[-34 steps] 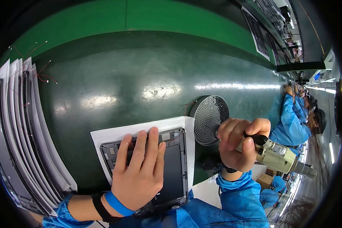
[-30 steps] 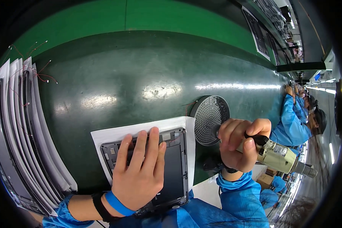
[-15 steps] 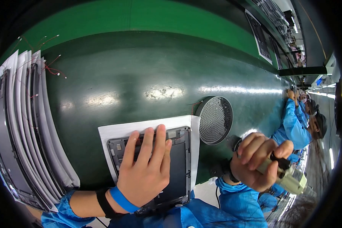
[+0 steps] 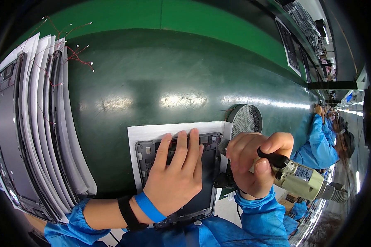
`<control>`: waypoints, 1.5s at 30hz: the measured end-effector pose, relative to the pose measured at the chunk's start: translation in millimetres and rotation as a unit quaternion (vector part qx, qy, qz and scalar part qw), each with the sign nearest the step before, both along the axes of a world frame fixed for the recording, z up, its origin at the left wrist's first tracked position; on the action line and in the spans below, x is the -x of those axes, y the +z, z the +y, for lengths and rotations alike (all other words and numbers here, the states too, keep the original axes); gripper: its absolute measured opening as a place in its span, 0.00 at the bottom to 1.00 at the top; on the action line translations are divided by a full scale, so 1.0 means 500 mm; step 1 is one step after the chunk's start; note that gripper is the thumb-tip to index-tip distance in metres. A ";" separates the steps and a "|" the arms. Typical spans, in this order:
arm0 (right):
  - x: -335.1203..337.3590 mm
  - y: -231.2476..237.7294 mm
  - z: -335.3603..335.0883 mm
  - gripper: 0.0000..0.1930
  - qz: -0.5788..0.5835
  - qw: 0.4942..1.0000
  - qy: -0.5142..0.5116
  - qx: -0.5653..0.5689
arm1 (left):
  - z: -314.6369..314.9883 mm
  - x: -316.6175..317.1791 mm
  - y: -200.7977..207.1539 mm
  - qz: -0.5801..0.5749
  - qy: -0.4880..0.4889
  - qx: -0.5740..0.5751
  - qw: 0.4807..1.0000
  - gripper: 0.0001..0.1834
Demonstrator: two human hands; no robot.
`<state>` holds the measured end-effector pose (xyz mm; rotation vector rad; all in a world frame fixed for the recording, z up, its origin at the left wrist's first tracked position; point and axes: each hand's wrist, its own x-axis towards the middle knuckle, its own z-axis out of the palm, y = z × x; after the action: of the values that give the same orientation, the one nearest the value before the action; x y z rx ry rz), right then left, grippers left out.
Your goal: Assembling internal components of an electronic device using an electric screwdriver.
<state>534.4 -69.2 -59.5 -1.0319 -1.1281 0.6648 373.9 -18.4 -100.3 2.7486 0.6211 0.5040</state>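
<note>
My left hand (image 4: 175,175) lies with fingers stretched over a dark tablet-like housing (image 4: 209,177). That housing rests on a white sheet (image 4: 152,131) and has small parts along its upper edge. My right hand (image 4: 251,162) is wrapped round a pale electric screwdriver (image 4: 303,180) with a black lever. Its tip end points left, over the housing's right edge; the tip itself I cannot make out. Just beyond my right hand stands a round dish (image 4: 257,117) of small dark pieces, probably screws, partly hidden by the hand.
A leaning stack of similar housings (image 4: 10,123) with white sheets between them fills the left, thin red wires (image 4: 80,57) poking from its top. The green tabletop (image 4: 152,82) stretches away. A shelf (image 4: 332,85) and a co-worker in a blue sleeve (image 4: 317,140) are at the right.
My right hand has brought the screwdriver left, to the housing's right edge, now covering part of the dish. My left hand stays on the housing. The whole view has shifted slightly.
</note>
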 end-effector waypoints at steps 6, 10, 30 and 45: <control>0.009 -0.002 0.005 0.14 0.013 1.000 -0.010 0.017 | -0.001 0.001 -0.008 -0.009 0.000 -0.013 1.000 0.19; 0.010 -0.004 0.008 0.12 0.025 0.999 -0.015 0.032 | 0.000 0.002 -0.004 0.000 -0.004 -0.007 1.000 0.18; -0.061 0.025 -0.035 0.14 -0.007 0.994 -0.104 -0.046 | -0.001 0.006 0.008 0.024 -0.012 0.007 1.000 0.20; -0.105 -0.002 -0.049 0.15 0.020 0.990 -0.141 -0.015 | 0.002 -0.004 0.018 0.050 -0.027 0.019 0.998 0.23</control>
<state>586.6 -93.7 -60.4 -1.1212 -0.9311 0.4383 375.6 -17.4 -91.2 2.7599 0.5702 0.3413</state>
